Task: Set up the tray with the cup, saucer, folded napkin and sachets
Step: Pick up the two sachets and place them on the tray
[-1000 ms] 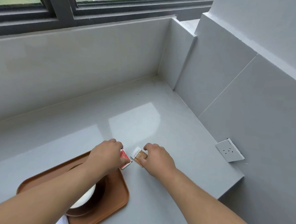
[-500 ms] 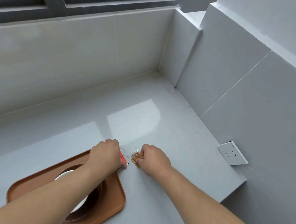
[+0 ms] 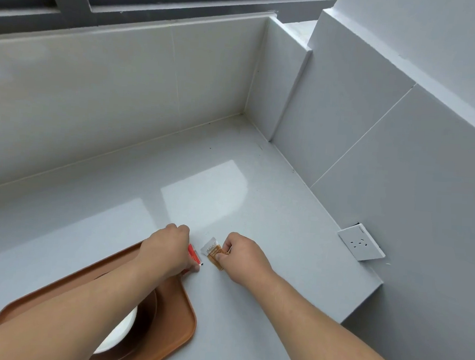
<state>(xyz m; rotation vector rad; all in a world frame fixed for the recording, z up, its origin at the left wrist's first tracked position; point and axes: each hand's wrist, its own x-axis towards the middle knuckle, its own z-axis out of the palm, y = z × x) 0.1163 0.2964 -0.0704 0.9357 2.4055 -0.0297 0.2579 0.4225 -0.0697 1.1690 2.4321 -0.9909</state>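
Observation:
A brown tray [image 3: 179, 319] lies on the grey counter at the lower left. On it stands a dark brown saucer [image 3: 149, 310] with a white cup [image 3: 120, 332], both largely hidden by my left forearm. My left hand [image 3: 168, 249] is closed on a red sachet [image 3: 193, 255] just past the tray's far right corner. My right hand [image 3: 244, 256] pinches a brown and white sachet [image 3: 212, 250] low over the counter, a little to the right of the red one. No napkin shows.
The counter [image 3: 230, 185] is bounded by tiled walls at the back and right. A white wall socket [image 3: 362, 241] sits on the right wall beside the counter's near right corner. The counter's front edge runs close on the right.
Both hands have stayed by the tray's corner with their sachets and drawn slightly apart. The camera has tilted down a little.

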